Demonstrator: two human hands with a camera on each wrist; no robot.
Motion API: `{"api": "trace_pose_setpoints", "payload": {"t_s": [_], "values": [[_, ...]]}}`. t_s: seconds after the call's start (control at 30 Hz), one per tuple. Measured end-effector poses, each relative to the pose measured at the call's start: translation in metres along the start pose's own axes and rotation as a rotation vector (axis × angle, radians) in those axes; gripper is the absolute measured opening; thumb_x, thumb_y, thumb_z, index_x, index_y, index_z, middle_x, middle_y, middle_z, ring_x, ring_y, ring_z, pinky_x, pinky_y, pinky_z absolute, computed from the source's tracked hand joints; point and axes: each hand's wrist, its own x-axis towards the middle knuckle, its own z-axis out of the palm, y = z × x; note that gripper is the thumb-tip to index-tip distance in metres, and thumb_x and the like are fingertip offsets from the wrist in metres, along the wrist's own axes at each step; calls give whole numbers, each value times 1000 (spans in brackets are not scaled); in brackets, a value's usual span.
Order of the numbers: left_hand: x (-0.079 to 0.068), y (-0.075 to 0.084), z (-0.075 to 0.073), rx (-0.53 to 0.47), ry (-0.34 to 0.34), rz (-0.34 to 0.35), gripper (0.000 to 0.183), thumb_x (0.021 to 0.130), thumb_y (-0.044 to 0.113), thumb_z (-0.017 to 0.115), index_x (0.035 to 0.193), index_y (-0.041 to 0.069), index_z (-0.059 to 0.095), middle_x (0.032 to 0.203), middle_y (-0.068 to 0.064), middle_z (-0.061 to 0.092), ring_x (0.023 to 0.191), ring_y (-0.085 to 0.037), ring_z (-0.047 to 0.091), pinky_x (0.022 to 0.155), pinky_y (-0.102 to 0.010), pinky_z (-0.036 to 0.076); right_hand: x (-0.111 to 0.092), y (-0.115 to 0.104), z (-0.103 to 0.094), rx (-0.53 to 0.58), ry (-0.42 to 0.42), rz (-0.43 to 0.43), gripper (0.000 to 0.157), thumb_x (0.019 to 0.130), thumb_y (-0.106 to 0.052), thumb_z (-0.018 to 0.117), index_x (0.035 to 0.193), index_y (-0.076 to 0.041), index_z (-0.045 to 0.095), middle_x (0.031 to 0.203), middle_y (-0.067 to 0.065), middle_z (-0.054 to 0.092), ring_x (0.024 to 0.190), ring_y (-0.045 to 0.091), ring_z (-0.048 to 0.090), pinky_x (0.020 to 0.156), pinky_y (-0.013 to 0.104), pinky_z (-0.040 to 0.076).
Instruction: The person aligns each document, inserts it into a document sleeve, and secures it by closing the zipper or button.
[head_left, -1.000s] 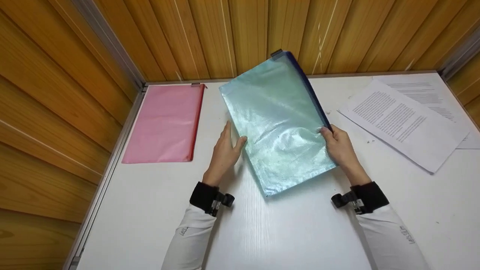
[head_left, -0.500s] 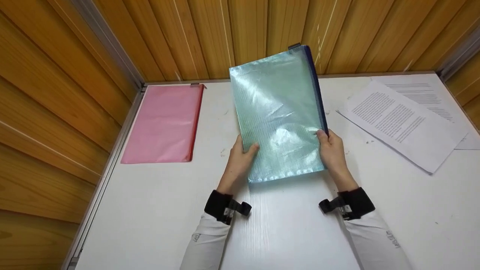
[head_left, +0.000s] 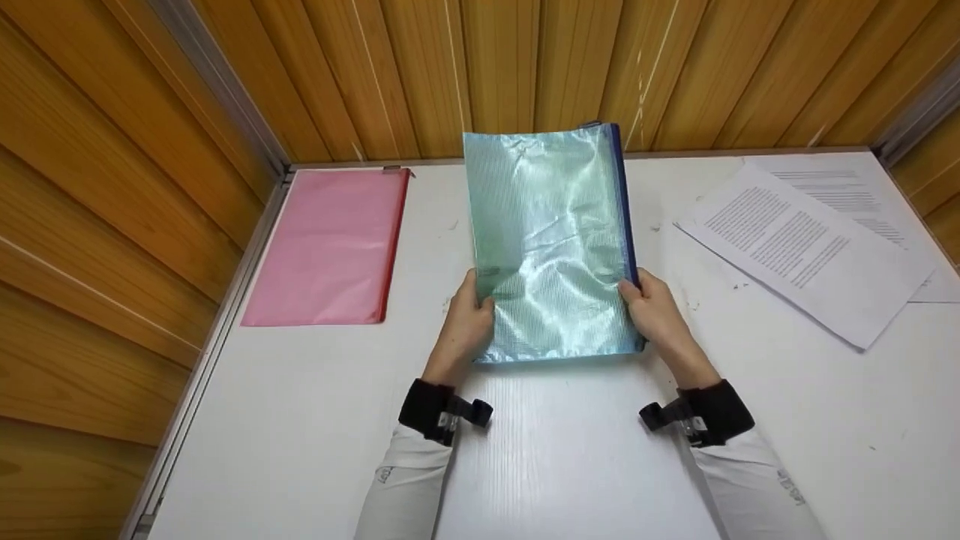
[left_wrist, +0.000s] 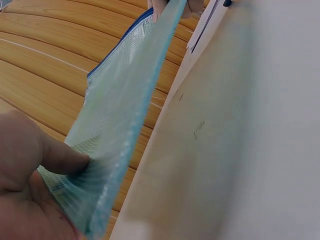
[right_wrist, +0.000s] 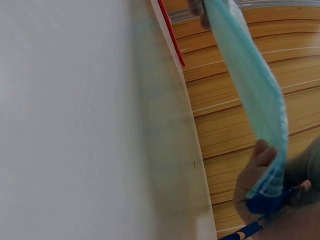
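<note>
A translucent blue-green zip document pouch (head_left: pixel 551 232) with a dark blue zip edge on its right is held up over the table. My left hand (head_left: pixel 463 330) pinches its left edge near the bottom, thumb on the front face. On the zipped edge, my right hand (head_left: pixel 656 307) grips it low down, thumb in front and fingers behind. Both wrist views show the pouch edge-on: the left hand (left_wrist: pixel 40 185) has its thumb pressed into the sheet, and the right hand (right_wrist: pixel 265 185) wraps the corner by the blue zip (right_wrist: pixel 252 229). The pouch's back face is hidden in the head view.
A pink zip pouch (head_left: pixel 322 247) with a red zip edge lies flat at the back left of the white table (head_left: pixel 300 435). Printed paper sheets (head_left: pixel 810 255) overlap at the right. Wooden panel walls (head_left: pixel 420 67) stand behind and to the left.
The blue-green pouch has turned from a slant to nearly upright. Both hands have moved with it, keeping hold of its side edges. The pink pouch and papers stay put.
</note>
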Motion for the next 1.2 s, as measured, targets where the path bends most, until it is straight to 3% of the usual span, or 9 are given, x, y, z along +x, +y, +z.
{"api": "trace_pose_setpoints", "payload": {"t_s": [0.07,0.13,0.27,0.37,0.5,0.73,1.0,1.2], "values": [[1,-3,-2,48,3,-14,39,97,-1,43,136,6,45,143,-18,53,137,-32,48,116,-48,38,-1,2,-1,-8,-84,-1,45,103,-8,34,143,11,38,149,30,41,139,39,39,117,54,32],[2,-4,-4,85,9,-24,39,97,-2,44,136,4,46,142,-20,54,137,-34,48,115,-50,39,-1,3,-1,-36,-149,-4,48,98,-3,34,144,12,35,152,32,37,142,42,36,118,56,31],[6,-6,-7,146,19,-26,42,95,-3,47,136,5,48,138,-22,58,129,-34,55,107,-48,46,-1,7,-3,-118,-194,-33,43,93,1,41,134,14,44,134,35,52,117,38,52,95,44,50],[8,-7,-10,192,18,-29,46,93,-3,51,138,6,49,132,-21,63,110,-30,63,94,-43,52,0,8,-7,-165,-205,-47,32,93,-2,48,122,10,52,118,29,59,99,28,55,79,31,48],[8,-7,-17,246,18,-60,48,91,-3,57,138,5,51,124,-20,67,98,-27,64,84,-40,53,0,9,-12,-155,-255,-30,36,95,-9,56,126,8,54,121,27,61,96,20,61,78,26,52],[7,-9,-26,253,-7,-149,48,91,3,62,138,4,53,126,-22,66,117,-32,63,95,-45,52,2,14,-15,-96,-291,5,48,95,-14,62,136,7,53,109,19,66,72,8,63,67,25,56],[5,-16,-34,328,27,-164,49,87,4,65,135,4,58,102,-17,70,89,-25,63,75,-36,52,2,18,-11,-63,-278,10,63,90,-7,65,147,5,40,113,23,62,69,8,64,65,26,58],[5,-18,-35,391,57,-153,53,88,7,67,139,-1,53,121,-21,69,114,-34,65,95,-45,54,1,15,-11,-91,-280,16,75,89,-8,68,154,-1,30,118,28,60,75,11,66,69,27,60]]}}
